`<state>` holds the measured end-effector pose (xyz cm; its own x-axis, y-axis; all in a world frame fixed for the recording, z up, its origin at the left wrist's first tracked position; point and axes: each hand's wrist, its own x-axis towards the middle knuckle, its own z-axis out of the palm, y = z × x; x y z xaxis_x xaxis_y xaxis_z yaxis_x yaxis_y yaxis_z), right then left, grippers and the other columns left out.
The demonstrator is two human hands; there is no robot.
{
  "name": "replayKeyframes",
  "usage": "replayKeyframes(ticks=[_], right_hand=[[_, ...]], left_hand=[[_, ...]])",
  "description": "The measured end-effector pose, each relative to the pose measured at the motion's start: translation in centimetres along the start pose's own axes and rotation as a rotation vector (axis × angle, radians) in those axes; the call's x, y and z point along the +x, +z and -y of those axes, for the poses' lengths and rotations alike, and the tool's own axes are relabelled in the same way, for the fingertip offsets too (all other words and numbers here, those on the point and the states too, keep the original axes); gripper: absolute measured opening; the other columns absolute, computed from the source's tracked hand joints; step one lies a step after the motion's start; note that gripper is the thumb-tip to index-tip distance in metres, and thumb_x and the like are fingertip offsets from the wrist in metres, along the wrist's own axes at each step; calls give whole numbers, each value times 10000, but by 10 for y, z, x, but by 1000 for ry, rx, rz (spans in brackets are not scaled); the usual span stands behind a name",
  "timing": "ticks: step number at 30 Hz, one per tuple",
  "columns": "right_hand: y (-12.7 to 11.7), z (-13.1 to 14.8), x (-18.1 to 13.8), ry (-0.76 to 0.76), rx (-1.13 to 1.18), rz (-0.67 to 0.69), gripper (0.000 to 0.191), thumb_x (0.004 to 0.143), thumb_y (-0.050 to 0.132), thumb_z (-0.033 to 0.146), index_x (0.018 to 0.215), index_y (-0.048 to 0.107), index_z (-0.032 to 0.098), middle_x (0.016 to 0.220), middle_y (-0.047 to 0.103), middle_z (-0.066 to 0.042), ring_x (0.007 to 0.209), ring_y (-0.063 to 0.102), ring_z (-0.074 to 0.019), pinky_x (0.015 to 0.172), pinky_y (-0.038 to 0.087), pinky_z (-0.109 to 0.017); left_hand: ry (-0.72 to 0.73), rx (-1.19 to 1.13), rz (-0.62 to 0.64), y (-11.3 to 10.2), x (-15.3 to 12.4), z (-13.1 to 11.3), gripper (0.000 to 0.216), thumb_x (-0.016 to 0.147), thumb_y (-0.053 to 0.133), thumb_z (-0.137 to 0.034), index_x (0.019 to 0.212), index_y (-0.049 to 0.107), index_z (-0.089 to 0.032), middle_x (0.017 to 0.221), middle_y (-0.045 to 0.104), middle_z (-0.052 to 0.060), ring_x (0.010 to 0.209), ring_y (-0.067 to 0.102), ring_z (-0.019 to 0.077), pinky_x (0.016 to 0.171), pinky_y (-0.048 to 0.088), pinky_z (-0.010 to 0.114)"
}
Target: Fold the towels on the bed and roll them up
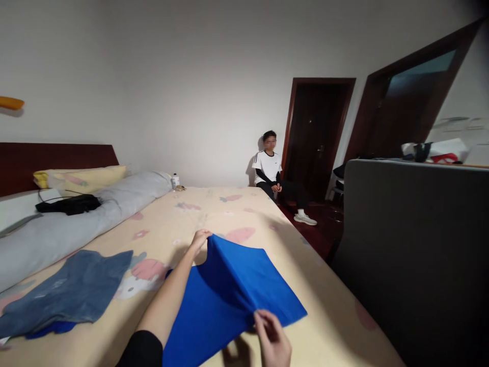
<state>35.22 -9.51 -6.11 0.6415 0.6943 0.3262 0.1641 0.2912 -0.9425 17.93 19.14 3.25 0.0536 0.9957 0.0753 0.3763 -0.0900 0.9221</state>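
Note:
A bright blue cloth (229, 290) lies spread on the bed (214, 214) in front of me, one part lifted off the sheet. My left hand (199, 239) reaches forward and pinches the cloth's far raised corner. My right hand (272, 339) is closed on the cloth's near edge, close to the bottom of the view. Between the two hands the cloth forms a raised fold.
A grey-blue denim garment (72, 290) lies on the bed at the left. A long grey bolster (76, 219), a yellow pillow (80, 177) and a black item (71, 204) lie by the headboard. A person (273, 173) sits beyond the bed near dark doors. A grey panel (412, 239) stands at the right.

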Motion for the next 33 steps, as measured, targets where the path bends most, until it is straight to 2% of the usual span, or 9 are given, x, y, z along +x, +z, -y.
replayKeyframes(ticks=[4, 7, 9, 14, 18, 23, 28, 33], right_hand=[[-2, 51, 62, 11, 146, 129, 431, 671, 744, 548, 849, 720, 156, 734, 733, -70, 668, 688, -205, 623, 574, -276], [5, 88, 112, -14, 170, 212, 539, 661, 758, 540, 1008, 705, 131, 670, 718, -54, 621, 658, -185, 598, 553, -290], [14, 111, 143, -51, 180, 268, 575, 659, 757, 543, 1049, 698, 124, 698, 731, -61, 640, 661, -184, 627, 557, -304], [38, 155, 206, -227, 97, 466, 561, 636, 744, 612, 939, 739, 141, 855, 761, -106, 760, 700, -230, 712, 583, -362], [49, 176, 232, -246, 77, 582, 632, 543, 784, 652, 931, 745, 155, 841, 765, -96, 774, 717, -254, 755, 600, -402], [51, 183, 241, -252, 37, 633, 627, 460, 827, 633, 854, 741, 153, 802, 763, -96, 770, 723, -265, 771, 607, -408], [49, 184, 241, -259, -16, 629, 603, 489, 797, 657, 808, 715, 152, 760, 753, -93, 703, 719, -245, 694, 618, -375], [41, 195, 236, -289, -117, 661, 484, 547, 794, 611, 703, 692, 165, 607, 704, -59, 518, 662, -190, 512, 556, -288]], left_hand=[[98, -223, -53, -66, -16, -21, 345, 878, 637, -413, 1112, 623, -159, 1088, 662, 66, 904, 647, 179, 778, 531, 344], [184, -359, -86, -116, -37, -42, 455, 719, 757, -463, 1047, 675, -159, 977, 709, 74, 808, 662, 161, 687, 472, 253], [234, -412, -87, -145, -53, -57, 506, 636, 801, -466, 1019, 706, -149, 963, 726, 98, 798, 662, 169, 683, 455, 252], [287, -396, -77, -194, -96, -90, 500, 581, 832, -427, 974, 755, -129, 917, 747, 111, 756, 633, 163, 692, 442, 266], [283, -313, -126, -209, -123, -106, 438, 576, 837, -389, 936, 771, -148, 833, 748, 79, 684, 596, 142, 610, 412, 245], [285, -215, -206, -210, -147, -117, 393, 559, 832, -391, 870, 775, -158, 833, 754, 78, 711, 619, 160, 596, 420, 248], [276, -106, -255, -210, -155, -122, 344, 556, 821, -394, 806, 774, -162, 760, 756, 68, 710, 643, 191, 618, 444, 272], [251, 26, -244, -217, -152, -124, 194, 487, 839, -280, 629, 756, -178, 579, 712, 19, 611, 625, 188, 567, 415, 259]])
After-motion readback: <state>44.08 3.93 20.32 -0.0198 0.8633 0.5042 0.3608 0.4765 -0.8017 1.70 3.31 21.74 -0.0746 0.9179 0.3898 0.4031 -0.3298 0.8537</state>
